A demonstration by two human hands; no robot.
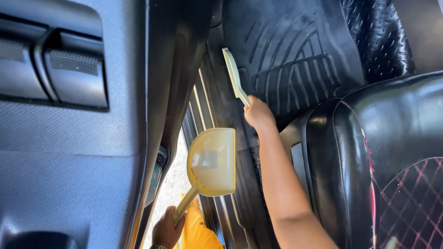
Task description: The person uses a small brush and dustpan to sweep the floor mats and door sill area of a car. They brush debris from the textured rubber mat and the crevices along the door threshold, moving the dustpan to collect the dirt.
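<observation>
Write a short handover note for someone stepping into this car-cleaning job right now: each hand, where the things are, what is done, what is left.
Right hand: grips the pale brush, its head at the edge of the black floor mat.
Left hand: holds the yellow dustpan by its handle, above the door sill.
Done: cannot tell; the dustpan looks empty.
Left: probably brushing mat and sill towards the dustpan.

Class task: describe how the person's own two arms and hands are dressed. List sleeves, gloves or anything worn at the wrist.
Both hands are bare, with no gloves. The right hand leads to a forearm with no sleeve in view. The left hand, low in the frame, has a metal band, probably a watch, at the wrist. Its arm is out of view.
</observation>
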